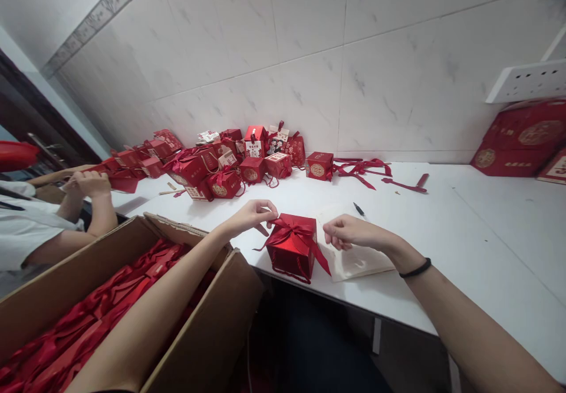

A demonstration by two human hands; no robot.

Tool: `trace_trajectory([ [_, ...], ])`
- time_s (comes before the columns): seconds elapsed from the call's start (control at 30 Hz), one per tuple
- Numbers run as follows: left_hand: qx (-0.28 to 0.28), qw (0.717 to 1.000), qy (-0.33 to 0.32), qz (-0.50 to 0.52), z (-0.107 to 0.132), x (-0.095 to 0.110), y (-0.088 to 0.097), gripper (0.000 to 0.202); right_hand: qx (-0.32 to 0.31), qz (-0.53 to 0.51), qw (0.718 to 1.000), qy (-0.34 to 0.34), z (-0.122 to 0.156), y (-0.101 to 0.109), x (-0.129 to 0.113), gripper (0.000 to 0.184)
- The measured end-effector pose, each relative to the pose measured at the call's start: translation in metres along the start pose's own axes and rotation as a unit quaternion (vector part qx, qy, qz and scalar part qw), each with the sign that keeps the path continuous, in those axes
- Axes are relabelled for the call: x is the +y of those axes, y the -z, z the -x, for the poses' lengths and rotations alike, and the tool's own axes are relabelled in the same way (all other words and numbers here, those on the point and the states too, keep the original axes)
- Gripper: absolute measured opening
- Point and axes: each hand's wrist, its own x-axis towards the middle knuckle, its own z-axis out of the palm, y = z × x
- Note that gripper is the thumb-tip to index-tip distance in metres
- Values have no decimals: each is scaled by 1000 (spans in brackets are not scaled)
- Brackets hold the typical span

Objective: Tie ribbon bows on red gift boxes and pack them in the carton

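Fingers of the left hand (254,215) pinch one loop of the red satin ribbon bow (295,228) tied on top of the glossy red cubic gift box (292,254). The box stands at the near edge of the white table (464,234), partly on a cream paper sheet (358,262). The right hand (349,232), a thin black band (415,269) on its wrist, hovers just beside the box's right top corner with fingers curled inward; whether they grip a ribbon tail cannot be told. Left of the box an open brown cardboard carton (207,334) holds loose red ribbons (66,334). Along the tiled wall lies a heap of small red gift boxes (230,166), with loose ribbon strips (360,169) and a black pen (359,208) nearby. At far left, another person's hands (88,184) rest clasped.
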Motion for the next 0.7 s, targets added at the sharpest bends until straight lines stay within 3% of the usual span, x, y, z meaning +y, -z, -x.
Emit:
trace_trajectory([
  [0.07,1,1000,-1,5,0,-1,1,24,101,-33,993,45,-6,-7,0,60],
  [0.17,5,1000,-7,9,0,-3,1,27,158,-57,983,74,-11,-22,-4,59],
  [0.37,4,1000,-30,-7,-2,-5,2,29,161,-75,979,97,-15,-39,-5,50],
  [0.57,-64,998,-14,19,-2,-8,3,33,159,-88,979,95,-17,-38,-1,46],
  [0.7,-35,999,-16,-33,-2,-6,-1,32,155,-88,979,100,-16,-39,-2,47],
])
